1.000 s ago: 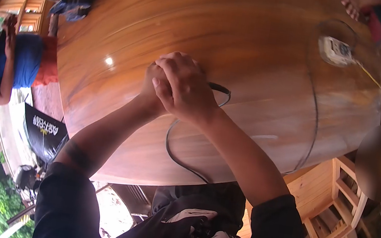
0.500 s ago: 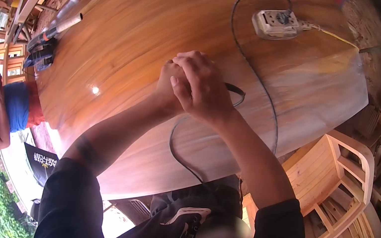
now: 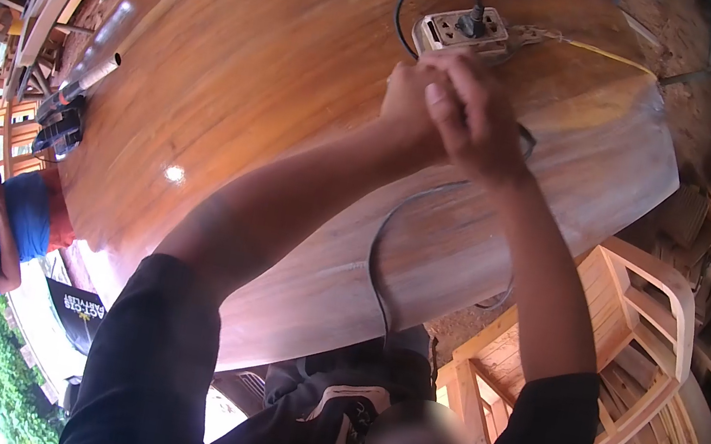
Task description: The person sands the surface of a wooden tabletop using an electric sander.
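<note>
My left hand (image 3: pixel 406 104) and my right hand (image 3: pixel 477 115) are together over the glossy brown wooden tabletop (image 3: pixel 237 89). The right overlaps the left, and the fingers of both are bent. Whatever is under them is hidden; a dark curved piece (image 3: pixel 527 140) shows beside my right wrist. Just beyond my hands lies a white extension outlet (image 3: pixel 463 31) with a black plug in it. One black cable (image 3: pixel 378 245) curves from under my arms to the near table edge.
A wooden chair frame (image 3: pixel 641 312) stands at the right edge of the table. At the left edge lies a dark power tool (image 3: pixel 61 126) with a pipe-like nozzle. Further left is a person in a blue shirt (image 3: pixel 9 211). A yellow cord (image 3: pixel 609 57) leaves the outlet.
Both hands have moved together, away from me and to the right, close to the outlet. The black cable has shifted with them, and the view has moved slightly.
</note>
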Available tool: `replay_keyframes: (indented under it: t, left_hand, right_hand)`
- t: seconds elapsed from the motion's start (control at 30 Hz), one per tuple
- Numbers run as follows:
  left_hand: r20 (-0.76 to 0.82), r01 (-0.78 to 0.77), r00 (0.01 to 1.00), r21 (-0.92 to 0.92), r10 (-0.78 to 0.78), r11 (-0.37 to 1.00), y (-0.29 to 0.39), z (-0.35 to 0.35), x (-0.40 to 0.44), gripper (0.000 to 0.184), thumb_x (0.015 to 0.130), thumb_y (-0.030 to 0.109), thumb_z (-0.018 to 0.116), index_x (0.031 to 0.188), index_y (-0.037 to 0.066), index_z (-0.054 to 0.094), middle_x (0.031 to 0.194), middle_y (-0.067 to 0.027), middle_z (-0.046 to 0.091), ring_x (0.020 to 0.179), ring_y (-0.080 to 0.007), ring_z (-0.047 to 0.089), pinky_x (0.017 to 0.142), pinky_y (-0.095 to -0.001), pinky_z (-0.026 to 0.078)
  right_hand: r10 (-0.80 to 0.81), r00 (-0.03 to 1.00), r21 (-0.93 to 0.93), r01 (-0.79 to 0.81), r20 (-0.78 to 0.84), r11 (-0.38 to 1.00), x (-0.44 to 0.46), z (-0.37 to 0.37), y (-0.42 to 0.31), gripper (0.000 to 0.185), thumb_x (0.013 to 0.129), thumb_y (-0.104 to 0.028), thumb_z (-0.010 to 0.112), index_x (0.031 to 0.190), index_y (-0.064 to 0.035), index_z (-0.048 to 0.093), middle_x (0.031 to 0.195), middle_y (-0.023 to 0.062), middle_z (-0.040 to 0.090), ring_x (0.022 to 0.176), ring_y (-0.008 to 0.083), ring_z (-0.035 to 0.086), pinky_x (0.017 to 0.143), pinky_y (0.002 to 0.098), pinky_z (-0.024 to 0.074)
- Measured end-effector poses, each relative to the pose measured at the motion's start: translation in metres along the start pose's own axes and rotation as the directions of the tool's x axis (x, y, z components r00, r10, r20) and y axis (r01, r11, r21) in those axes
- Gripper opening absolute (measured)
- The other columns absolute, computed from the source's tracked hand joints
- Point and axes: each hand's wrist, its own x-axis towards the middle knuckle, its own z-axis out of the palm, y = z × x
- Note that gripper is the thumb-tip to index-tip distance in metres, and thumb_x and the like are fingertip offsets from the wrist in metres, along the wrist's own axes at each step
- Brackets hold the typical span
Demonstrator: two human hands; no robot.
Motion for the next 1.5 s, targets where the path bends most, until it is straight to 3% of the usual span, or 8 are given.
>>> replay_keyframes:
  t: [0.17, 0.27, 0.53, 0.83, 0.87, 0.97, 1.17, 1.5]
  left_hand:
    - [0.071, 0.06, 0.995, 0.069, -0.065, 0.996, 0.025, -0.007, 0.045, 0.036, 0.085, 0.034, 0.065, 0.111, 0.01, 0.069, 0.108, -0.0094, 0.07, 0.102, -0.0232, 0.068, 0.08, -0.0406, 0.055]
    - [-0.001, 0.085, 0.996, 0.136, -0.085, 0.987, 0.031, 0.001, 0.063, 0.033, 0.081, 0.036, 0.07, 0.102, 0.011, 0.071, 0.093, -0.0084, 0.072, 0.087, -0.0214, 0.072, 0.068, -0.0364, 0.059]
    - [-0.169, 0.234, 0.956, -0.06, -0.241, 0.97, 0.029, 0.018, 0.017, 0.038, 0.078, 0.036, 0.069, 0.105, 0.008, 0.069, 0.101, -0.0095, 0.068, 0.097, -0.0275, 0.065, 0.075, -0.0458, 0.05]
    - [-0.203, 0.299, 0.922, -0.171, -0.331, 0.939, -0.046, 0.006, -0.136, 0.033, 0.078, 0.035, 0.067, 0.093, 0.005, 0.066, 0.088, -0.0124, 0.065, 0.089, -0.0297, 0.061, 0.069, -0.0431, 0.045]
    - [-0.343, 0.314, 0.867, -0.191, -0.363, 0.93, -0.055, 0.003, -0.156, 0.032, 0.077, 0.033, 0.067, 0.092, 0.005, 0.065, 0.087, -0.0127, 0.065, 0.087, -0.0298, 0.06, 0.068, -0.0424, 0.044]
    - [-0.12, 0.387, 0.898, -0.241, -0.423, 0.89, -0.092, -0.01, -0.207, 0.039, 0.079, 0.034, 0.065, 0.105, 0.005, 0.068, 0.1, -0.0125, 0.065, 0.1, -0.029, 0.058, 0.079, -0.0466, 0.045]
    - [-0.345, 0.418, 0.817, -0.199, -0.462, 0.887, -0.17, -0.018, -0.314, 0.03, 0.076, 0.032, 0.066, 0.092, 0.007, 0.066, 0.086, -0.0111, 0.066, 0.084, -0.0312, 0.063, 0.064, -0.0432, 0.046]
    - [-0.415, 0.525, 0.733, -0.16, -0.539, 0.836, -0.284, -0.04, -0.472, 0.022, 0.074, 0.027, 0.067, 0.083, 0.006, 0.066, 0.074, -0.0099, 0.067, 0.071, -0.0287, 0.067, 0.059, -0.042, 0.05]
  right_hand:
    - [-0.03, 0.997, 0.021, 0.029, 0.075, 0.999, 0.019, -0.035, 0.037, 0.036, 0.096, -0.028, 0.048, 0.108, 0.0018, 0.063, 0.103, 0.0183, 0.065, 0.098, 0.0323, 0.063, 0.089, 0.0416, 0.0491]
    - [0.0, 0.995, 0.046, -0.004, 0.103, 0.999, 0.024, -0.043, 0.049, 0.036, 0.097, -0.027, 0.046, 0.112, 0.0017, 0.062, 0.106, 0.0177, 0.065, 0.102, 0.032, 0.063, 0.093, 0.0395, 0.0471]
    - [0.016, 0.967, 0.061, -0.032, 0.253, 0.998, 0.01, -0.027, 0.011, 0.037, 0.094, -0.023, 0.045, 0.116, 0.0021, 0.061, 0.116, 0.0186, 0.064, 0.111, 0.0321, 0.061, 0.098, 0.0375, 0.0441]
    - [-0.088, 0.927, 0.129, 0.044, 0.364, 0.991, -0.005, 0.094, -0.095, 0.039, 0.091, -0.026, 0.048, 0.11, 0.0041, 0.062, 0.116, 0.0218, 0.064, 0.11, 0.0363, 0.06, 0.098, 0.042, 0.0457]
    - [-0.094, 0.922, 0.149, 0.04, 0.376, 0.988, -0.006, 0.11, -0.105, 0.039, 0.091, -0.027, 0.049, 0.111, 0.004, 0.062, 0.116, 0.022, 0.064, 0.11, 0.0363, 0.06, 0.099, 0.0418, 0.0454]
    - [-0.15, 0.903, 0.198, 0.074, 0.402, 0.977, -0.007, 0.162, -0.144, 0.039, 0.091, -0.026, 0.049, 0.112, 0.0036, 0.062, 0.116, 0.0222, 0.064, 0.109, 0.0369, 0.06, 0.098, 0.042, 0.0457]
    - [-0.243, 0.869, 0.227, 0.156, 0.43, 0.961, -0.005, 0.266, -0.222, 0.037, 0.092, -0.022, 0.048, 0.113, 0.0038, 0.062, 0.114, 0.0216, 0.065, 0.107, 0.0367, 0.061, 0.095, 0.0405, 0.0476]
    - [-0.419, 0.799, 0.369, 0.268, 0.431, 0.89, -0.006, 0.429, -0.329, 0.034, 0.09, -0.022, 0.05, 0.108, 0.0046, 0.063, 0.105, 0.0204, 0.067, 0.1, 0.0353, 0.063, 0.089, 0.0403, 0.0501]
